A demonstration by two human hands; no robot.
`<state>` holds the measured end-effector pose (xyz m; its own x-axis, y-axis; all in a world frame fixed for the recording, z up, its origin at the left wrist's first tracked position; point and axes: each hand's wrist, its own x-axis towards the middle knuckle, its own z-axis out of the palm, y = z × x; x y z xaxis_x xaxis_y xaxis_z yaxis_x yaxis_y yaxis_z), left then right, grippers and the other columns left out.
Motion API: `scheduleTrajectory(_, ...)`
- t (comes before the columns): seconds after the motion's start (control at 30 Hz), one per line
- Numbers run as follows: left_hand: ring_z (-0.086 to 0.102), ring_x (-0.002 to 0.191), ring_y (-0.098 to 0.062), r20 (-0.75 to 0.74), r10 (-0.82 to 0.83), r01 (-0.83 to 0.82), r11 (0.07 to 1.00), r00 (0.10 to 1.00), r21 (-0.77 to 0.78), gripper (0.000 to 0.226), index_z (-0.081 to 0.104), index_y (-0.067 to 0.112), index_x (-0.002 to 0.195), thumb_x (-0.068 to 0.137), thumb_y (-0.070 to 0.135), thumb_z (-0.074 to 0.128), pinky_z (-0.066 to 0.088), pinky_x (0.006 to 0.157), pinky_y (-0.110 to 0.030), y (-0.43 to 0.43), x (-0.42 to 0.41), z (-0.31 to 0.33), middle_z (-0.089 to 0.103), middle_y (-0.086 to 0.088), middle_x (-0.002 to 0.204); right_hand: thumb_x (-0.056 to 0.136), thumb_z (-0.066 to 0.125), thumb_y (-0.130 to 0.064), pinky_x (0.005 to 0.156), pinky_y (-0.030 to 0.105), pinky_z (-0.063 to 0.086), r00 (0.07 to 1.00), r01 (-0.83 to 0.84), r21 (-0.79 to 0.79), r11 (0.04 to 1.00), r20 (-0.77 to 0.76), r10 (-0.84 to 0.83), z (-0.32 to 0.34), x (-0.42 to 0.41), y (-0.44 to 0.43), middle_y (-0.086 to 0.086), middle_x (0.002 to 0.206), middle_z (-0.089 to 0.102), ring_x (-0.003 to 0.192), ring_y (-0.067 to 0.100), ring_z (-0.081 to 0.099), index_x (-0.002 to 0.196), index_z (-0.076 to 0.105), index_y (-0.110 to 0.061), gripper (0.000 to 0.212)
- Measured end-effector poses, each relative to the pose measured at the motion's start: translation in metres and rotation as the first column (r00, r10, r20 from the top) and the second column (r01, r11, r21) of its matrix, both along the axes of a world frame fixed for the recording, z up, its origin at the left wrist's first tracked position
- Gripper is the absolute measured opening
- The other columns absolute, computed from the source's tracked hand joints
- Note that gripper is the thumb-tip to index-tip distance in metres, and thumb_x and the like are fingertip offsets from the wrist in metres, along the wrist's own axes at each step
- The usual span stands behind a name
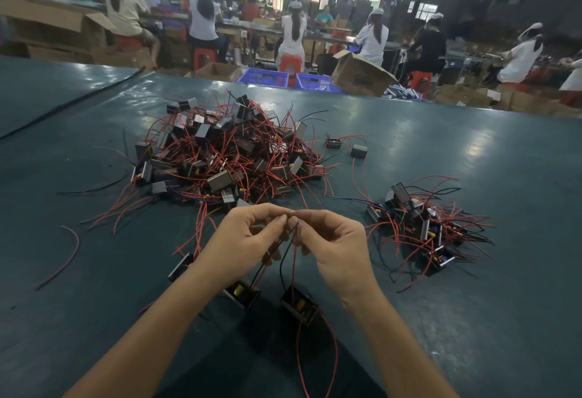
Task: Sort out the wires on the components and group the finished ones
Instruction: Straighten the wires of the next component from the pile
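- Your left hand (248, 240) and right hand (337, 249) pinch the wires (293, 240) of one component (299, 304).
- Little looks done: a small group (419, 224) near the tabletop (472, 146) right edge, and a big pile (226, 152) waiting mid-tabletop.

— What does the bench look like on your feed?
— I see a dark green table (441, 152), glossy, with patches of light on it. In the middle lies a big heap (226, 152) of small boxy components, red and black wires tangled all through it.
— Anything apart from it?
— A smaller heap (422, 224) of the same parts lies to the right, well apart. Just past the big heap's right edge I see a wired component (333, 142) and a plain block (359, 150), near each other. A loose red wire (63, 256) curves alone on the left. A black cable (78, 105) slants across the far left. Nearer me lie a left component (181, 267) and a middle component (244, 298).
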<state>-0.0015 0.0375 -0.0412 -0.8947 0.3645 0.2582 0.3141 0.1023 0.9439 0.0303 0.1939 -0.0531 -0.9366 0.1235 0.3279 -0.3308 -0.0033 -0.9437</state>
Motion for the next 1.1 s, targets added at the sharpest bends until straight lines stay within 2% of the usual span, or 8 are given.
scheduleTrajectory(0.2,0.069,0.070,-0.021,0.037,-0.012,0.013,1.000,0.999,-0.014,0.028,0.074,0.029,0.090,0.097,0.011,0.055,0.059,0.060,-0.029,0.001,0.001,0.001,0.073,-0.006,0.082,0.085,0.073,-0.003,0.057,0.014,0.048,1.000,0.004,0.075,0.997,-0.025,-0.002,0.002,0.002,0.001,-0.002,0.070,0.072,0.061,0.004,0.064,0.087,0.072,-0.016,0.014)
scheduleTrajectory(0.37,0.064,0.061,-0.027,0.067,-0.011,0.008,0.999,0.998,0.036,0.024,0.078,0.026,0.082,0.082,0.041,0.060,0.054,0.056,-0.030,0.001,0.002,0.005,0.073,-0.007,0.076,0.084,0.075,-0.010,0.056,0.017,0.049,1.000,0.012,0.080,0.997,0.016,-0.014,0.003,0.003,0.001,-0.006,0.064,0.067,0.058,0.003,0.062,0.095,0.062,-0.018,0.019)
scheduleTrajectory(0.57,0.060,0.054,-0.010,0.146,0.011,-0.029,0.992,0.989,0.120,0.023,0.077,0.022,0.070,0.089,0.028,0.065,0.047,0.045,-0.020,0.000,0.000,0.004,0.072,-0.001,0.070,0.084,0.075,-0.015,0.054,0.023,0.050,0.995,0.010,0.082,0.997,0.097,-0.018,0.002,0.003,-0.004,-0.001,0.065,0.067,0.056,0.011,0.060,0.092,0.062,-0.013,0.015)
scheduleTrajectory(0.7,0.065,0.060,-0.006,0.059,0.053,-0.062,0.987,0.997,0.152,0.035,0.076,0.023,0.062,0.091,0.010,0.062,0.049,0.055,-0.015,0.006,-0.002,0.001,0.071,0.000,0.071,0.085,0.070,-0.009,0.055,0.020,0.052,0.954,-0.067,-0.239,0.969,0.268,0.132,0.000,0.003,-0.012,0.004,0.075,0.069,0.063,0.009,0.066,0.092,0.061,-0.009,0.011)
scheduleTrajectory(0.8,0.065,0.067,-0.005,0.018,0.072,-0.074,0.987,0.997,0.142,0.031,0.076,0.025,0.066,0.091,0.010,0.063,0.051,0.060,-0.014,0.009,-0.002,0.000,0.066,-0.005,0.082,0.075,0.070,-0.023,0.064,0.022,0.055,0.904,-0.153,-0.385,0.910,0.316,0.286,0.000,0.003,-0.013,0.006,0.087,0.074,0.078,0.016,0.071,0.100,0.064,-0.007,0.030)
scheduleTrajectory(0.93,0.064,0.063,-0.007,-0.030,0.084,-0.081,0.993,0.996,0.085,0.022,0.077,0.029,0.073,0.089,0.018,0.065,0.051,0.060,-0.016,0.004,-0.004,0.001,0.065,-0.001,0.086,0.077,0.068,-0.027,0.071,0.024,0.051,0.904,-0.175,-0.328,0.928,0.321,0.284,0.000,0.004,-0.015,0.005,0.085,0.074,0.079,0.014,0.070,0.102,0.067,-0.005,0.034)
scheduleTrajectory(1.03,0.064,0.077,-0.014,-0.193,0.151,-0.165,0.984,0.970,-0.061,0.013,0.076,0.027,0.082,0.088,0.018,0.068,0.053,0.071,-0.026,-0.002,-0.006,0.000,0.065,0.004,0.088,0.087,0.064,-0.022,0.065,0.020,0.051,0.930,-0.129,-0.248,0.960,0.306,0.204,-0.002,0.004,-0.017,0.002,0.074,0.071,0.068,0.010,0.067,0.098,0.067,-0.004,0.021)
scheduleTrajectory(1.1,0.062,0.080,-0.014,-0.301,0.157,-0.198,0.974,0.940,-0.110,0.009,0.075,0.024,0.086,0.087,0.016,0.071,0.052,0.071,-0.026,-0.005,-0.006,0.000,0.065,0.009,0.088,0.092,0.062,-0.017,0.061,0.017,0.051,0.945,-0.103,-0.188,0.977,0.287,0.155,-0.002,0.005,-0.018,0.000,0.070,0.070,0.064,0.008,0.066,0.094,0.067,-0.007,0.011)
